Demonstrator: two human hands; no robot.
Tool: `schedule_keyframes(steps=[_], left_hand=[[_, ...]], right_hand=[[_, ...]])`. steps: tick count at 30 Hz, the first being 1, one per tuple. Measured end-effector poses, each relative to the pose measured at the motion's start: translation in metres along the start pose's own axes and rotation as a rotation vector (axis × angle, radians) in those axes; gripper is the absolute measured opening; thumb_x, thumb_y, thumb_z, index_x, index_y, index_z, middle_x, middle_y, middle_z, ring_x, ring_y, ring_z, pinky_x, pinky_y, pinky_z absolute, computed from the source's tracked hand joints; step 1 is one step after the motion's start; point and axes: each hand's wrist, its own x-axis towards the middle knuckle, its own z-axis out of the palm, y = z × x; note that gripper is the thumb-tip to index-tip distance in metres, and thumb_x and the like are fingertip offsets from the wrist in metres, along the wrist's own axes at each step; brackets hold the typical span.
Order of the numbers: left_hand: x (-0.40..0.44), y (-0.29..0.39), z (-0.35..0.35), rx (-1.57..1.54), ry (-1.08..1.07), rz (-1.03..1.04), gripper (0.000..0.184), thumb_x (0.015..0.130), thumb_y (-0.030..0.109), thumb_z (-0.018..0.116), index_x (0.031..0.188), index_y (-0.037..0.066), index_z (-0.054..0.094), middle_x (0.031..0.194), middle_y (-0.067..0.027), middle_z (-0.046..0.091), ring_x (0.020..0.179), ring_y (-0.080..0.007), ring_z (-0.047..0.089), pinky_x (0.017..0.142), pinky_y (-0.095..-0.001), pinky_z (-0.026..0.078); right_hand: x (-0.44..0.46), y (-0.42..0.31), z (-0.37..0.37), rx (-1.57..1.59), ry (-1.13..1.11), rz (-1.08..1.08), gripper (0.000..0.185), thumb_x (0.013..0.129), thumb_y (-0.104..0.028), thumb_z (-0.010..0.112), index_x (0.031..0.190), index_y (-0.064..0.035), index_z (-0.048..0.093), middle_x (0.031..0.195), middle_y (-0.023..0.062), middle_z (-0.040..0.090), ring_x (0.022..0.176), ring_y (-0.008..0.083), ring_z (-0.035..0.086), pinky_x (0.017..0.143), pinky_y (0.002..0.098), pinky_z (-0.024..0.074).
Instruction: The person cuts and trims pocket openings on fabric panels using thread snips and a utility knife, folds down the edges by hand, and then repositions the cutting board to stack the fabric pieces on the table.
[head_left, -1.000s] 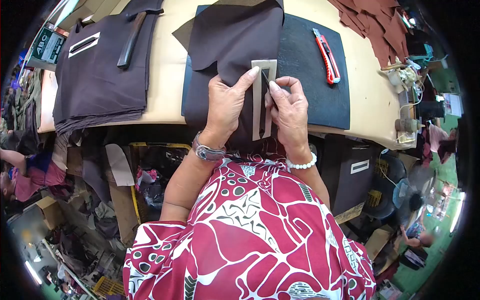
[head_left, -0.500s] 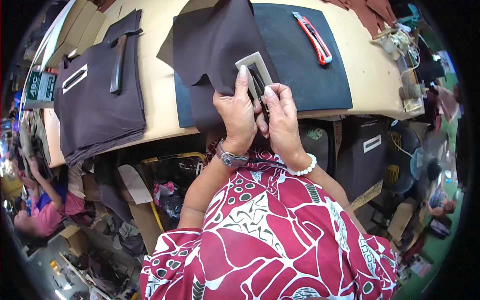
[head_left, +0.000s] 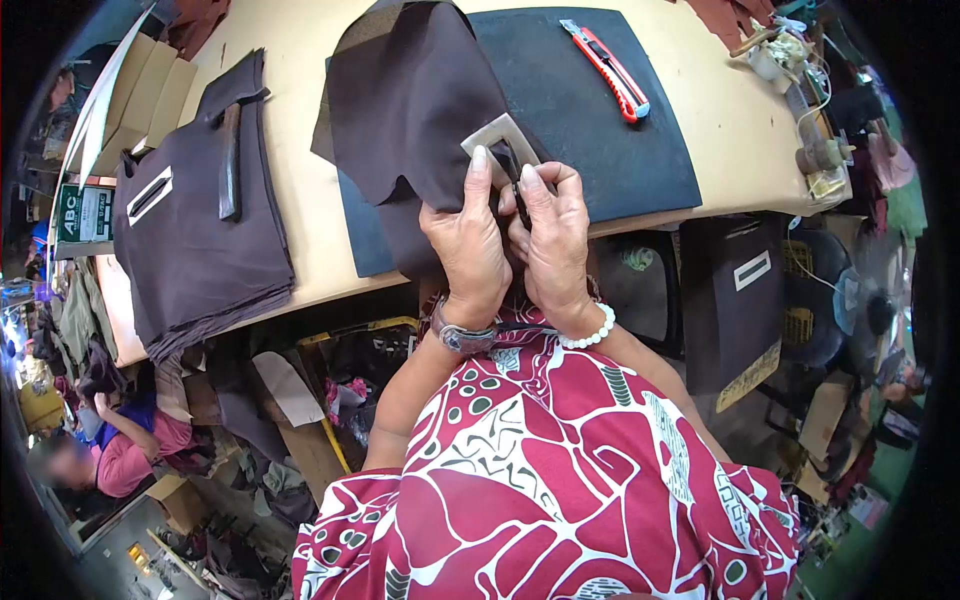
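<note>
Fabric (head_left: 415,100) pinched in left hand (head_left: 468,240), half-hidden dark item (head_left: 513,168) in right hand (head_left: 556,235); each grip closed

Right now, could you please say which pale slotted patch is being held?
The middle patch, held by the left hand; one other lies on the fabric stack, another is farther right.

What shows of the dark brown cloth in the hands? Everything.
The dark brown cloth looks smooth and pliable, softly folded, with a wavy edge beside the left hand. It lies partly over the dark mat, reaching the picture's top edge. A pale patch with a slot sits on it. The left hand grips it there, thumb on the patch; the right hand pinches a dark strip at the slot, possibly part of the cloth.
</note>
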Motion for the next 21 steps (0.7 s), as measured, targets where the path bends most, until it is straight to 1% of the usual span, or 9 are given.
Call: schedule_keyframes(steps=[8, 11, 14, 15, 16, 17, 18, 19, 21], left_hand=[[0.005, -0.005, 0.004, 0.042, 0.014, -0.018, 0.018, 0.084, 0.007, 0.065, 0.1, 0.004, 0.061, 0.097, -0.0011, 0.062, 0.085, -0.0094, 0.057, 0.075, -0.0247, 0.045], [0.01, -0.009, 0.002, 0.076, 0.01, 0.004, 0.019, 0.083, 0.007, 0.065, 0.102, 0.004, 0.061, 0.097, -0.0009, 0.062, 0.085, -0.0098, 0.058, 0.075, -0.0246, 0.045], [0.015, -0.007, 0.004, 0.089, -0.019, -0.035, 0.021, 0.083, 0.007, 0.065, 0.103, 0.003, 0.061, 0.098, -0.0022, 0.063, 0.086, -0.0103, 0.059, 0.076, -0.0244, 0.046], [0.018, -0.007, 0.005, 0.076, -0.009, -0.044, 0.02, 0.084, 0.006, 0.064, 0.103, 0.003, 0.06, 0.098, -0.0019, 0.062, 0.086, -0.0096, 0.058, 0.077, -0.0245, 0.046], [0.023, -0.006, 0.007, 0.061, -0.003, -0.048, 0.019, 0.084, 0.006, 0.064, 0.102, 0.002, 0.06, 0.098, -0.0017, 0.062, 0.086, -0.0089, 0.057, 0.077, -0.0247, 0.046], [0.028, -0.005, 0.009, 0.04, 0.003, -0.049, 0.018, 0.085, 0.006, 0.063, 0.102, 0.002, 0.06, 0.097, -0.0014, 0.062, 0.087, -0.0082, 0.056, 0.078, -0.0248, 0.046], [0.033, -0.008, 0.002, 0.047, -0.022, -0.104, 0.021, 0.084, 0.006, 0.063, 0.104, 0.002, 0.058, 0.101, -0.0028, 0.061, 0.091, -0.0101, 0.057, 0.082, -0.0259, 0.046], [0.037, -0.008, -0.001, 0.027, -0.037, -0.13, 0.02, 0.084, 0.006, 0.063, 0.103, 0.002, 0.059, 0.1, -0.0037, 0.062, 0.09, -0.0113, 0.059, 0.081, -0.0263, 0.047], [0.039, -0.007, -0.005, -0.005, -0.057, -0.192, 0.02, 0.082, 0.006, 0.064, 0.101, 0.002, 0.061, 0.099, -0.0055, 0.064, 0.089, -0.0137, 0.062, 0.08, -0.0271, 0.05]], right_hand=[[0.007, 0.003, -0.005, 0.038, 0.054, -0.013, 0.02, 0.092, -0.014, 0.056, 0.102, -0.0069, 0.04, 0.072, 0.0023, 0.053, 0.05, -0.0012, 0.038, 0.04, 0.0135, 0.0267], [0.01, 0.001, -0.01, 0.042, 0.024, -0.004, 0.019, 0.091, -0.013, 0.056, 0.101, -0.0063, 0.041, 0.07, 0.0024, 0.053, 0.051, -0.0005, 0.039, 0.041, 0.0135, 0.0275], [0.008, -0.017, -0.017, -0.068, -0.034, 0.078, 0.017, 0.091, -0.012, 0.055, 0.101, -0.0054, 0.042, 0.071, 0.0032, 0.055, 0.053, -0.0002, 0.04, 0.042, 0.0144, 0.029], [0.008, -0.026, -0.023, -0.234, -0.043, 0.03, 0.018, 0.092, -0.011, 0.054, 0.104, -0.0039, 0.044, 0.069, 0.0026, 0.055, 0.054, 0.0017, 0.043, 0.046, 0.0169, 0.0346], [0.01, -0.032, -0.031, -0.436, 0.002, -0.134, 0.021, 0.093, -0.012, 0.052, 0.109, -0.0023, 0.044, 0.069, 0.0027, 0.057, 0.057, 0.0054, 0.049, 0.051, 0.0212, 0.0409], [0.014, -0.042, -0.041, -0.746, 0.086, -0.285, 0.024, 0.093, -0.013, 0.051, 0.112, -0.0003, 0.045, 0.069, 0.0047, 0.059, 0.063, 0.0087, 0.054, 0.058, 0.025, 0.0449], [0.021, -0.055, -0.052, -1.052, 0.145, -0.41, 0.023, 0.093, -0.014, 0.052, 0.11, 0.0011, 0.05, 0.071, 0.0094, 0.061, 0.065, 0.0131, 0.058, 0.061, 0.0277, 0.0461], [0.032, -0.055, -0.071, -1.227, 0.246, -0.523, 0.021, 0.091, -0.016, 0.055, 0.102, 0.0018, 0.058, 0.072, 0.0127, 0.061, 0.068, 0.0202, 0.06, 0.063, 0.0318, 0.047], [0.051, -0.058, -0.105, -1.578, 0.216, -0.838, 0.017, 0.086, -0.015, 0.059, 0.096, -0.0013, 0.064, 0.082, 0.0128, 0.062, 0.079, 0.0253, 0.06, 0.068, 0.0364, 0.0467]])
